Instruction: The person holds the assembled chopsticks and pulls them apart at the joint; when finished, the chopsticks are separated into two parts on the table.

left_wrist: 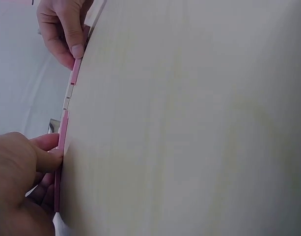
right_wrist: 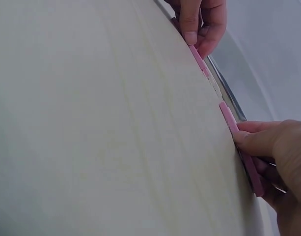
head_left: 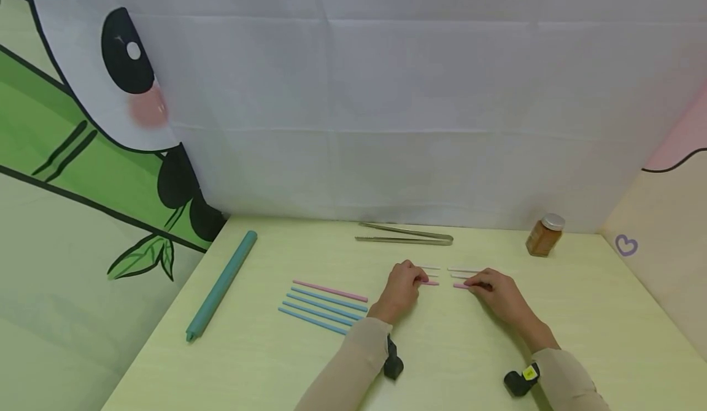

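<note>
My left hand [head_left: 402, 288] pinches a short pink stick [left_wrist: 57, 191] between thumb and fingers, low at the table surface. Opposite it, my right hand [head_left: 501, 297] pinches another short pink stick [right_wrist: 229, 117]. The two pink sticks lie roughly in line, end toward end, with a small gap between them. Just behind them lie short white sticks, some on the left side [head_left: 431, 268] and some on the right side [head_left: 461, 270], partly hidden by the fingers.
Left of my left forearm lie several blue sticks [head_left: 326, 300] and one long pink stick [head_left: 331, 291] in a row. A teal roll [head_left: 223, 285] lies farther left. Metal tongs [head_left: 409, 241] lie at the back, and a brown jar [head_left: 545, 239] stands back right.
</note>
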